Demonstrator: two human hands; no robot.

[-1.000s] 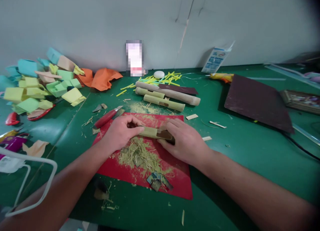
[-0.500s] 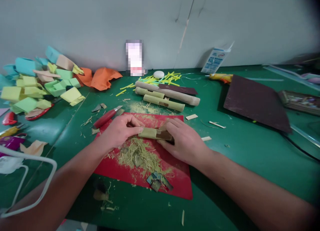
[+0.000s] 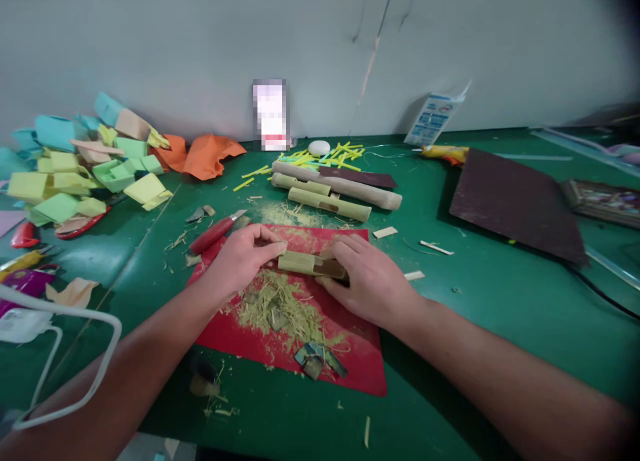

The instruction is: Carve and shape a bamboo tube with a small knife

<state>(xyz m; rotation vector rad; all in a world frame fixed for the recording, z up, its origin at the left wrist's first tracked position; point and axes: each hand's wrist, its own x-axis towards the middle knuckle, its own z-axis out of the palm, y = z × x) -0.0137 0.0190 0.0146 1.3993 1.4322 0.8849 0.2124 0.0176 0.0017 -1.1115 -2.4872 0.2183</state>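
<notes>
My right hand is wrapped round the right end of a short bamboo tube that has a rectangular opening cut in its side. At the tube's left end my left hand is closed in a pinch, thumb and forefinger by the rim; whether a small piece is between them is hidden. The tube is held level over a red mat. Below it lie a heap of pale shavings and dust and several small dark sheet scraps. A red-handled knife rests beside my left hand.
Behind the mat lie two more cut bamboo tubes, a longer grey-brown stick and yellow strips. Folded paper pieces crowd the left. A dark brown sheet is at the right. A white bent frame stands near my left forearm.
My left thumb and forefinger have shifted slightly up on the tube's left end, baring more of it. My right hand keeps its hold. The view has moved slightly.
</notes>
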